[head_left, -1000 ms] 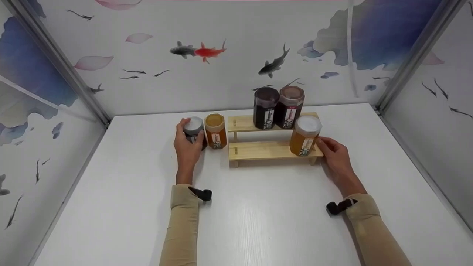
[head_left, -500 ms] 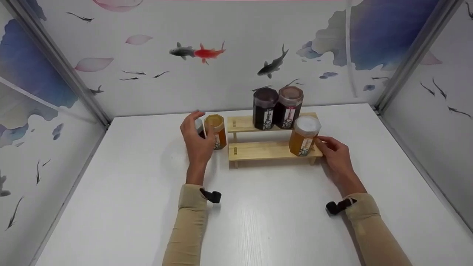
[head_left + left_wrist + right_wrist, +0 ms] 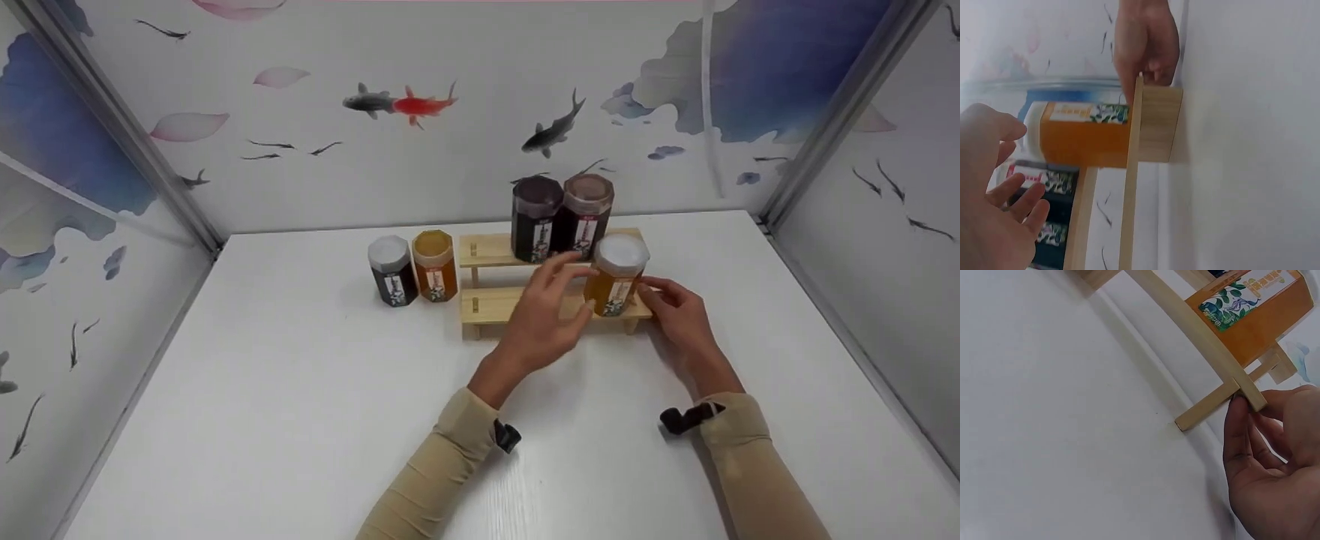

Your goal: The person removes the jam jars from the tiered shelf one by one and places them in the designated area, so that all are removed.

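My left hand (image 3: 541, 321) is held over the front of a two-tier wooden rack (image 3: 495, 306), fingers spread and loosely bent, holding nothing. Its fingertips are close to an amber jar (image 3: 609, 291) with a white lid, which stands upright at the right end of the lower shelf. In the left wrist view the jar (image 3: 1086, 135) lies between that hand and the shelf board. My right hand (image 3: 681, 316) pinches the right end of the lower shelf; the right wrist view shows thumb and fingers around the board's end (image 3: 1249, 394) beside its leg.
Two dark jars, one with a dark lid (image 3: 537, 217) and one with a brownish lid (image 3: 589, 214), stand on the upper shelf. Left of the rack, a dark jar with a white lid (image 3: 392, 271) and an amber jar with a yellow lid (image 3: 435, 266) stand on the white table (image 3: 300, 420).
My left hand has let go of the dark white-lidded jar on the left and moved right, to the amber jar on the rack. My right hand has stayed at the shelf end.
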`<state>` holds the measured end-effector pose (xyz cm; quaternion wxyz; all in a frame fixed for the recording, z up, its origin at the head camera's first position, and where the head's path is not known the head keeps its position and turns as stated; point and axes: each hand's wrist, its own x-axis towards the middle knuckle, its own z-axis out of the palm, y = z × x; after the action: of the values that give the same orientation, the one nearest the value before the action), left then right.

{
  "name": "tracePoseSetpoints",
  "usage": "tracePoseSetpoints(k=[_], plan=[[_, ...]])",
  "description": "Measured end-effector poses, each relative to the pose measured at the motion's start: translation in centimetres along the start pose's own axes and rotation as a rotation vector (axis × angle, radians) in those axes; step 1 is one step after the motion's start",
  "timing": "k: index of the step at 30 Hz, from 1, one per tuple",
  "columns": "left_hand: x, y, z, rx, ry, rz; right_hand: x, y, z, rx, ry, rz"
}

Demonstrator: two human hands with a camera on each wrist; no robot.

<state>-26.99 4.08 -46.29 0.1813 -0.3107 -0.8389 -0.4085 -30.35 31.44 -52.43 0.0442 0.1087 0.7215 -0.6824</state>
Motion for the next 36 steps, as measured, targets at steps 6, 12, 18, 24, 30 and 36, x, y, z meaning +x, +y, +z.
tracePoseSetpoints(k=[6,12,18,24,30,36], plan=[[1.5,1.3,2.8,0.053,-0.021,0.005,-0.2,0.1,0.0,0.113,-0.015,0.009],[3.1,1.9,4.2,0.084,0.036,-0.095,0.0,0.3,0.0,0.138,-0.019,0.003],[3.1,2.4,5.1,0.113,0.097,-0.102,-0.1,0.4,0.0,0.131,-0.02,0.0],[2.2,2.5,5.4,0.053,0.125,-0.057,0.0,0.5,0.3,0.066,0.025,-0.051],[0.8,2.2,4.4,0.074,0.137,-0.028,-0.1,0.4,0.4,0.08,0.012,-0.013],[-0.5,1.1,2.4,0.113,0.149,0.011,-0.2,0.3,0.2,0.102,0.001,0.014]])
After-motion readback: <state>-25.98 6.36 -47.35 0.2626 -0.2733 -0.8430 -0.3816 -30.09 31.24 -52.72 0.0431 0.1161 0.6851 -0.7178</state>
